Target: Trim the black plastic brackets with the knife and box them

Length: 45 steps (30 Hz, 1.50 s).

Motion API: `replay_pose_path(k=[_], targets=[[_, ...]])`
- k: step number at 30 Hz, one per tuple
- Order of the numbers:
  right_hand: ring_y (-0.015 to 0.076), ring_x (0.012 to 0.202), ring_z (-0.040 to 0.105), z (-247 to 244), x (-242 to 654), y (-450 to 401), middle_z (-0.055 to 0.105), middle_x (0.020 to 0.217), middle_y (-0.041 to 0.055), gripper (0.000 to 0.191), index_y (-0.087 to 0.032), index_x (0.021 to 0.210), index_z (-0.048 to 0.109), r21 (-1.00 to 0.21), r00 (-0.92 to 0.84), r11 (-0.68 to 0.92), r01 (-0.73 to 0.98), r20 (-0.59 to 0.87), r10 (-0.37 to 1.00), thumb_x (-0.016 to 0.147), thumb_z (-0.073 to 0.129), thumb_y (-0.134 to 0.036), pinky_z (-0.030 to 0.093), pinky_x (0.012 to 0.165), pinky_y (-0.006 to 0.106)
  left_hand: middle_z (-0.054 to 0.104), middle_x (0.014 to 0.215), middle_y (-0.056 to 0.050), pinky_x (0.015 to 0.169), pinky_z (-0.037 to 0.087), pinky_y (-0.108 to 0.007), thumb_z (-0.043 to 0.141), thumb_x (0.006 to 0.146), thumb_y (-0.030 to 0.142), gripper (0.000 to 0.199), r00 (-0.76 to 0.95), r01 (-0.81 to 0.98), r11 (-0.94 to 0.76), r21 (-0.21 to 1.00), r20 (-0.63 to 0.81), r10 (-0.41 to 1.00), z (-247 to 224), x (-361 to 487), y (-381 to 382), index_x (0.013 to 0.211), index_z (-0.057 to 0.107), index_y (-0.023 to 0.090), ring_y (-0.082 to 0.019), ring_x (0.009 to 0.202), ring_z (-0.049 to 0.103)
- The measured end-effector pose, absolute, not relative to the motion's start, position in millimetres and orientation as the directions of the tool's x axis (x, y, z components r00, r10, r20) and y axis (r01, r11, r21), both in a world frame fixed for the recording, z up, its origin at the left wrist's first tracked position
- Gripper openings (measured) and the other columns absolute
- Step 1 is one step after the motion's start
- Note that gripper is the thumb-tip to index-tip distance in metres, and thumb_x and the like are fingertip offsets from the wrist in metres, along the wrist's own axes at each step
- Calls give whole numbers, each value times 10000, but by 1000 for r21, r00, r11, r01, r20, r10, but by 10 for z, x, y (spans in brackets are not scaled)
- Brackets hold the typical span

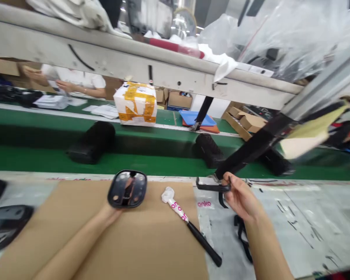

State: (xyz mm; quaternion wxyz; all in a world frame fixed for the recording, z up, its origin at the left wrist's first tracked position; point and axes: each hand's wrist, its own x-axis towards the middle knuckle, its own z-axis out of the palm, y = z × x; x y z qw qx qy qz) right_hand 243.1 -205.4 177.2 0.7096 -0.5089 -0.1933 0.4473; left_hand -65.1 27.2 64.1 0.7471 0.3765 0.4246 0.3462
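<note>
My left hand (113, 213) holds a glossy black rounded plate (127, 189) from below, above the brown cardboard sheet (104, 249); most of its fingers are hidden under the plate. On the right, my right hand (240, 196) pinches a thin black bracket (211, 187) by its right end. Between the hands lies a hammer (202, 241) with a black handle and a head wrapped in white plastic with pink letters. Another black bracket (243, 237) rests on the table beneath my right forearm.
At the left edge lie more black plates (9, 223). A green conveyor (151, 163) carries dark objects beyond the table. A slanted black post (250, 146) stands near my right hand under a white shelf beam (175, 74). Farther back are a taped box (136, 104) and a person in white (75, 81).
</note>
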Motion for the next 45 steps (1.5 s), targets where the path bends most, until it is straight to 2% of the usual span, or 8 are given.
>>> replay_pose_path(k=[3,6,9,12,21,37,42,45], targets=[[167,667,771,1711,1879,-1619,770,733,31,316,-216,909,712,-939,442,112,-326,-46,896,765,917,-408,642,642,196,603,587,28,636,543,-291,912,601,563,522,581,-263,530,806,-307,754,694,-495,235,938,773,189,-144,581,589],[223,843,789,1539,1305,-1248,803,927,49,108,-240,965,741,-976,395,214,46,215,893,925,764,-338,668,785,329,489,540,62,577,482,-245,882,671,538,497,638,-381,529,758,-198,744,682,-335,241,957,737,159,-107,523,508],[216,966,752,1282,930,-1018,786,1067,37,193,-272,1119,742,-772,218,335,541,513,830,993,637,-170,623,872,363,536,567,49,573,460,-241,915,592,513,501,520,-467,472,748,-200,830,614,-276,241,871,711,151,-111,549,511],[226,1016,707,997,800,-913,765,1097,38,326,-275,1222,690,-592,65,408,696,617,784,993,583,-70,587,880,394,670,696,-8,658,498,-271,924,547,485,490,405,-474,435,766,-249,880,548,-308,248,833,710,148,-151,656,591],[248,1185,617,621,831,-982,710,1256,54,513,-312,1428,576,-595,-28,371,713,504,863,1009,492,-29,540,984,452,751,898,-64,760,512,-307,857,638,517,539,415,-429,481,765,-306,857,496,-390,360,1010,704,159,-213,804,669],[280,1177,613,689,869,-979,738,1206,69,364,-311,1327,677,-689,-65,279,669,319,945,1015,551,-172,518,991,494,582,655,42,543,361,-224,792,767,565,468,582,-325,525,786,-271,766,666,-391,288,924,598,169,-91,527,479],[271,1182,622,801,983,-999,691,1232,85,241,-287,1236,685,-812,268,209,545,405,874,1019,583,-293,502,1036,479,454,670,78,510,276,-192,800,799,511,433,615,-328,461,825,-184,766,717,-397,233,969,569,186,-61,541,361],[327,1389,484,777,979,-994,447,1553,129,631,-300,1523,423,-877,412,169,450,372,832,964,660,-469,446,1123,545,419,676,75,506,259,-205,764,816,575,463,649,-293,444,847,-164,743,756,-377,138,964,558,188,-69,547,314]])
